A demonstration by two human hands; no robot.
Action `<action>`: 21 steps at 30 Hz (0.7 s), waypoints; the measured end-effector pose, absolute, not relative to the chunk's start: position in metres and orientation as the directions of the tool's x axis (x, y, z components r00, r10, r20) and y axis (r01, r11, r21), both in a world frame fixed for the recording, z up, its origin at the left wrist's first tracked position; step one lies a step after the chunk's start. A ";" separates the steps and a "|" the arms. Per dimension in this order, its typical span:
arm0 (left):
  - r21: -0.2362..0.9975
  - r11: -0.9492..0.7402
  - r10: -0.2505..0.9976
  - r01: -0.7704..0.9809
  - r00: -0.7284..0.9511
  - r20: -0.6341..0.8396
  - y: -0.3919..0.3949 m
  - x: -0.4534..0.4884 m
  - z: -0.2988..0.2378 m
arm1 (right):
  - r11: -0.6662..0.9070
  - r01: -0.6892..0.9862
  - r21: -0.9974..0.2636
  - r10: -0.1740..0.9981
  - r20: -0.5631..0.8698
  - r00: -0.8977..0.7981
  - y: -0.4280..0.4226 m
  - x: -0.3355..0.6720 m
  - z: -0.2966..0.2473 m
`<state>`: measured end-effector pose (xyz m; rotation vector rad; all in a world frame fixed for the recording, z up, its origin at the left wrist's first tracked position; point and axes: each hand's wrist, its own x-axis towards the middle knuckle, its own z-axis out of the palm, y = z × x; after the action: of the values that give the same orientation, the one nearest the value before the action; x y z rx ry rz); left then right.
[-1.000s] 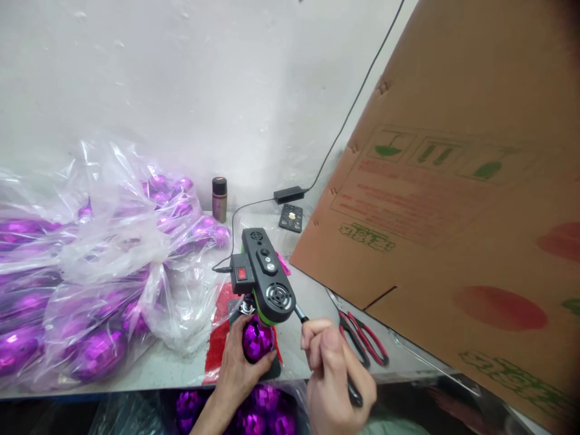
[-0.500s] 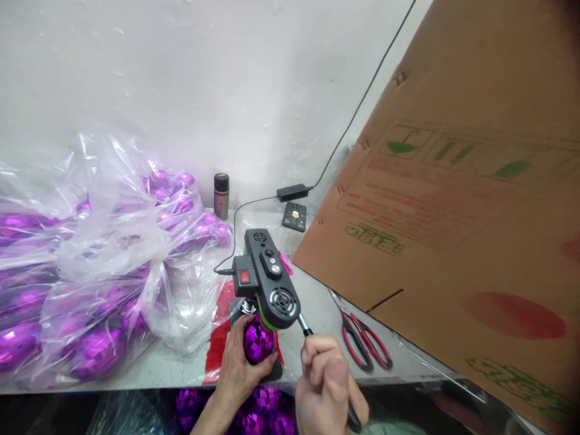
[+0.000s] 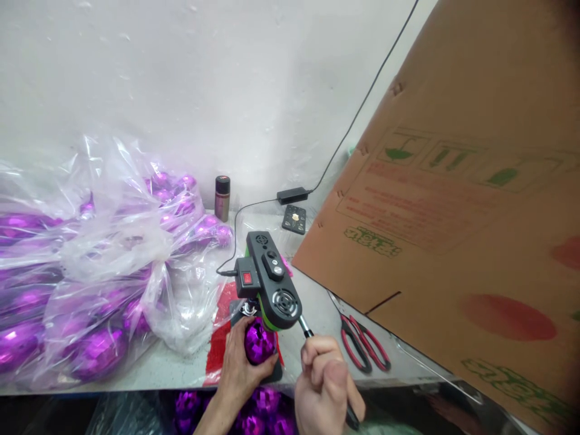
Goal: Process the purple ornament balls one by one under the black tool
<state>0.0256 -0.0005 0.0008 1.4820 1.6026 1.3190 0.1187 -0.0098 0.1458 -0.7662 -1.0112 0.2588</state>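
Purple, mirror-faceted ball point(image 3: 260, 342) sits just below the near end of a black-and-green corded device point(image 3: 275, 283), cupped in the left hand point(image 3: 240, 353); the right hand point(image 3: 327, 383) grips a metal lever point(image 3: 305, 325). Whether it's finished I cannot tell; more lie in a clear plastic bag point(image 3: 156, 296). The desk point(image 3: 319, 305) edge is close; bare surface separates lever from scissors point(image 3: 357, 330).

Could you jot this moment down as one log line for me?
left hand: holding purple ball by near end of black device | right hand: gripping lever | to the right: scissors, cardboard box
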 end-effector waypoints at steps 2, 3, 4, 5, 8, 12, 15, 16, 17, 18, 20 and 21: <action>0.904 -0.126 0.949 0.408 -0.216 0.230 0.000 0.027 -0.006 | 0.714 0.151 -0.684 0.530 0.668 0.522 -0.011 0.119 0.143; 0.897 -0.136 0.944 0.420 -0.219 0.246 0.000 0.027 -0.009 | 0.709 0.155 -0.688 0.533 0.667 0.520 -0.011 0.120 0.141; 0.891 -0.145 0.940 0.430 -0.221 0.260 0.000 0.028 -0.011 | 0.705 0.159 -0.691 0.535 0.665 0.522 -0.011 0.120 0.140; 0.885 -0.155 0.935 0.439 -0.222 0.275 0.001 0.028 -0.013 | 0.700 0.162 -0.695 0.537 0.663 0.522 -0.012 0.121 0.138; 0.873 -0.170 0.928 0.458 -0.224 0.298 0.001 0.028 -0.015 | 0.696 0.169 -0.698 0.539 0.663 0.519 -0.013 0.122 0.133; 0.876 -0.151 0.935 0.458 -0.222 0.277 0.000 0.028 -0.012 | 0.685 0.180 -0.706 0.552 0.664 0.504 -0.013 0.124 0.129; 0.878 -0.146 0.936 0.457 -0.224 0.272 0.000 0.027 -0.008 | 0.673 0.184 -0.716 0.559 0.656 0.507 -0.013 0.125 0.128; 0.877 -0.146 0.937 0.458 -0.221 0.271 0.000 0.027 -0.006 | 0.672 0.183 -0.717 0.559 0.653 0.511 -0.013 0.125 0.128; 0.876 -0.146 0.937 0.459 -0.220 0.271 0.000 0.027 -0.005 | 0.673 0.178 -0.718 0.556 0.650 0.519 -0.013 0.124 0.129; 0.875 -0.147 0.938 0.461 -0.216 0.271 0.001 0.026 -0.003 | 0.677 0.174 -0.715 0.548 0.647 0.530 -0.012 0.123 0.129; 0.873 -0.153 0.939 0.463 -0.209 0.275 0.001 0.026 0.000 | 0.688 0.164 -0.707 0.531 0.644 0.550 -0.011 0.120 0.130; 0.871 -0.157 0.938 0.465 -0.205 0.278 0.001 0.026 0.002 | 0.693 0.160 -0.703 0.523 0.643 0.560 -0.010 0.119 0.131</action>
<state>0.0256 0.0013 0.0016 1.5923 1.6470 1.3379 0.1186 -0.0101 0.1309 -0.8051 -0.9765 0.2436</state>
